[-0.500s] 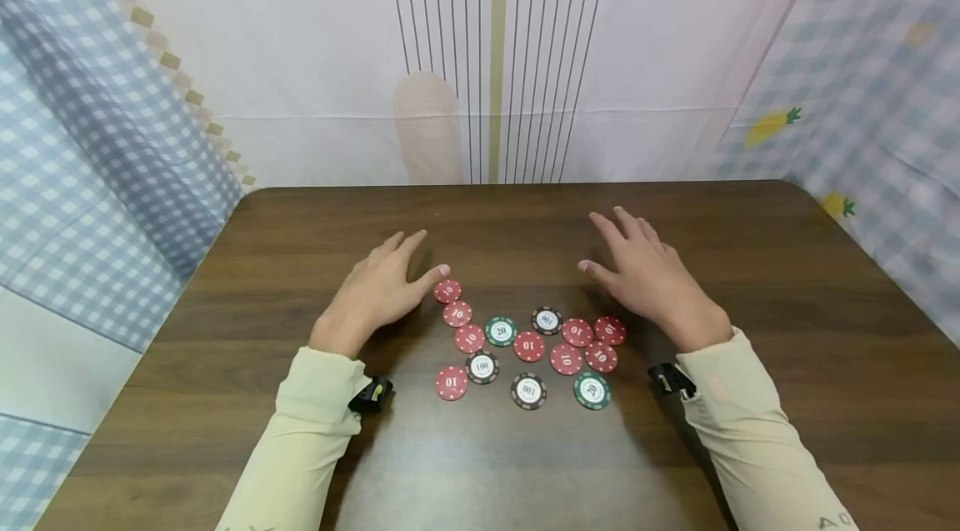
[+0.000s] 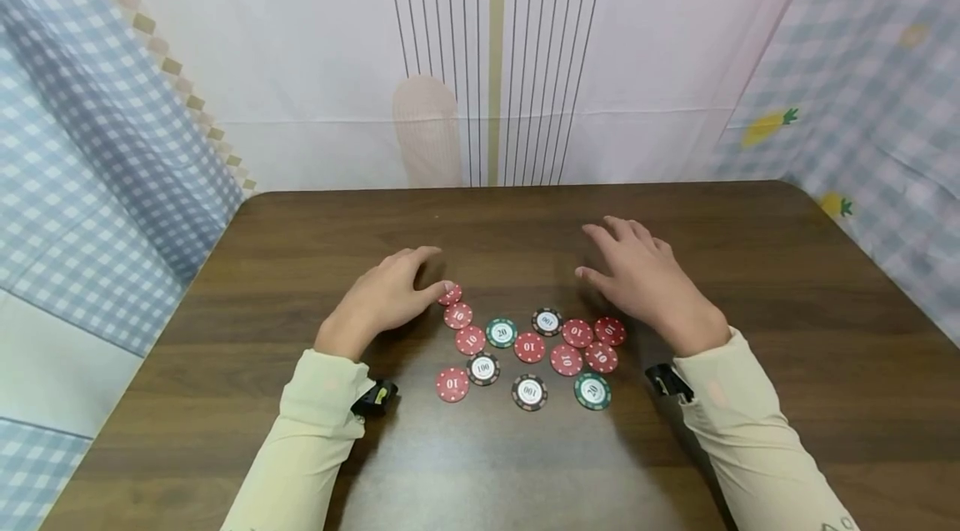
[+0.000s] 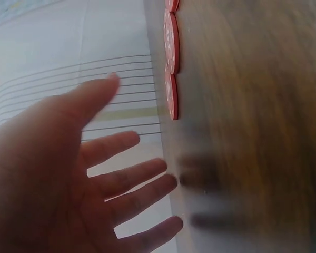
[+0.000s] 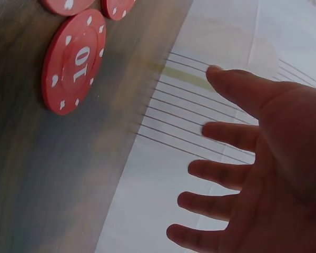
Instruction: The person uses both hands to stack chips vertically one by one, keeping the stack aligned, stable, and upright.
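Several poker chips lie flat in a loose cluster on the wooden table, among them a red 10 chip [image 2: 470, 340], a green 20 chip [image 2: 502, 333] and a black 100 chip [image 2: 529, 393]. My left hand [image 2: 381, 295] hovers left of the cluster, fingers spread. From the head, its thumb tip overlaps the farthest red chip [image 2: 453, 297]; the left wrist view shows a gap between the hand [image 3: 68, 163] and the red chips [image 3: 171, 42]. Beyond the right-hand red chips [image 2: 610, 331], my right hand [image 2: 647, 285] hovers with spread fingers. Neither hand holds anything.
The brown table [image 2: 480, 473] ends at a far edge against a white cloth [image 2: 300, 56] with curved lines. Blue checked cloth [image 2: 97, 156] hangs at both sides. Each wrist carries a small black camera, the left one [image 2: 375, 398] near the table surface.
My left hand has come slightly right and nearer, its fingers bending more and its thumb now over the farthest red chip. The right hand's fingers have drawn in a little. The chips lie unchanged.
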The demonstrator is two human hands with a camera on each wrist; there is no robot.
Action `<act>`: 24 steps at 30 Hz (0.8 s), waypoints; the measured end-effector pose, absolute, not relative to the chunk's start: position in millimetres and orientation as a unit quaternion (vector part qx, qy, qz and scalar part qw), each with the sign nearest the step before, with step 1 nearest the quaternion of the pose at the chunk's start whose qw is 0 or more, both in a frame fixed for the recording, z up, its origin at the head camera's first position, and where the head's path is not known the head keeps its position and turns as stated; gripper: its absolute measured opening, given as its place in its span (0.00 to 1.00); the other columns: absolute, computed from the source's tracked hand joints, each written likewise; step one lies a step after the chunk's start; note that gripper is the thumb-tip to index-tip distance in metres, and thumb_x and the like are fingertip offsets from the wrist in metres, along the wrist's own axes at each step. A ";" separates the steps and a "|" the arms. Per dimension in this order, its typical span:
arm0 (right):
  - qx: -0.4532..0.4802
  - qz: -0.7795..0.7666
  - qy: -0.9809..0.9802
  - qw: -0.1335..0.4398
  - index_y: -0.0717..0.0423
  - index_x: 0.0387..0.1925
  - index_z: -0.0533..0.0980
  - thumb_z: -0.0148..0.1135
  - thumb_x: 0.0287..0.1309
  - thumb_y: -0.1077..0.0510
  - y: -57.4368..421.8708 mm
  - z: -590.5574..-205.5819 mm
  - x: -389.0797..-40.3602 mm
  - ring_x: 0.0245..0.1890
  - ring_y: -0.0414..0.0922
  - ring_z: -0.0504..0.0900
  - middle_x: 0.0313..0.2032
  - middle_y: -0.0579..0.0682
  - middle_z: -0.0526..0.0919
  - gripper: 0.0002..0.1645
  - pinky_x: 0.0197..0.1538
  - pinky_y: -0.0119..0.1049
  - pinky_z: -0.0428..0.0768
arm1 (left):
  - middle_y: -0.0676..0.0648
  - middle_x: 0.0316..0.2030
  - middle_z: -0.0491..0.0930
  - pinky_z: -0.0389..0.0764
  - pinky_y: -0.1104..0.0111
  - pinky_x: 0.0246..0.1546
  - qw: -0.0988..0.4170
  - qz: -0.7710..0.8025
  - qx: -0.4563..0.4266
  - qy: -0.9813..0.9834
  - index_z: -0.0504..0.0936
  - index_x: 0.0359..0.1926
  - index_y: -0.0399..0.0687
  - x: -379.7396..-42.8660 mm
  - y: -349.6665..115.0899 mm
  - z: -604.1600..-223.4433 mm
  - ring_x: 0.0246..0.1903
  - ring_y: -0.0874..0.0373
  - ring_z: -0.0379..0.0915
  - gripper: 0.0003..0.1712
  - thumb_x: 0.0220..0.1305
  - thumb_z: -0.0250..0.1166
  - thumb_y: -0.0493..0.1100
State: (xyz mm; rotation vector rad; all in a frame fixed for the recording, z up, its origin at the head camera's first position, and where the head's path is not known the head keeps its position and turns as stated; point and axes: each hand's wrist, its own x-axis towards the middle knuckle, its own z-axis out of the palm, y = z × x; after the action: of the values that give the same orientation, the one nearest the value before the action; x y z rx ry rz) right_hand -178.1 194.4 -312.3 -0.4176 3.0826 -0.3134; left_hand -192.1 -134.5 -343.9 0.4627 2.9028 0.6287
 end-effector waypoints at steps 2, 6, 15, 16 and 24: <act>-0.142 -0.096 0.985 0.015 0.58 0.70 0.65 0.60 0.67 0.46 193.0 -313.9 -177.1 0.70 0.67 0.57 0.70 0.67 0.61 0.36 0.63 0.71 0.58 | 0.44 0.67 0.70 0.66 0.47 0.64 0.070 0.213 0.165 0.961 0.69 0.70 0.51 -191.7 -134.0 -345.0 0.69 0.47 0.63 0.36 0.67 0.62 0.60; -0.162 -0.096 0.982 0.029 0.61 0.63 0.72 0.63 0.65 0.47 187.2 -314.3 -174.3 0.62 0.63 0.71 0.62 0.64 0.73 0.31 0.59 0.65 0.68 | 0.46 0.64 0.74 0.68 0.49 0.63 0.074 0.221 0.188 0.954 0.73 0.67 0.50 -191.9 -131.2 -345.9 0.66 0.49 0.67 0.31 0.67 0.64 0.55; -0.195 -0.106 0.971 0.084 0.58 0.54 0.78 0.64 0.65 0.50 171.6 -317.1 -173.8 0.45 0.50 0.82 0.49 0.56 0.81 0.22 0.49 0.53 0.79 | 0.48 0.51 0.82 0.74 0.56 0.57 0.080 0.251 0.240 0.934 0.81 0.58 0.47 -190.5 -128.1 -347.0 0.53 0.53 0.75 0.17 0.69 0.62 0.43; -0.198 -0.107 0.970 0.090 0.58 0.53 0.78 0.65 0.64 0.50 170.7 -317.8 -173.5 0.43 0.49 0.82 0.48 0.56 0.81 0.21 0.49 0.52 0.79 | 0.48 0.51 0.82 0.74 0.57 0.57 0.080 0.251 0.244 0.933 0.81 0.57 0.47 -190.6 -128.0 -347.6 0.53 0.53 0.75 0.16 0.70 0.62 0.42; -0.224 -0.125 0.957 0.134 0.58 0.50 0.78 0.70 0.59 0.56 163.8 -318.0 -174.6 0.37 0.45 0.78 0.42 0.53 0.81 0.19 0.43 0.45 0.80 | 0.48 0.52 0.82 0.73 0.57 0.59 0.088 0.246 0.275 0.925 0.83 0.55 0.50 -193.6 -124.1 -344.6 0.55 0.53 0.74 0.16 0.70 0.60 0.36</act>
State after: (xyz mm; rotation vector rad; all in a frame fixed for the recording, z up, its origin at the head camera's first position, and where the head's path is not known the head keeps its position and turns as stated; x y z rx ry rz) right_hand -174.6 163.8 -318.0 -0.6493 2.7752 -0.3620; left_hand -193.6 -124.1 -344.6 0.8186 2.7554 0.7314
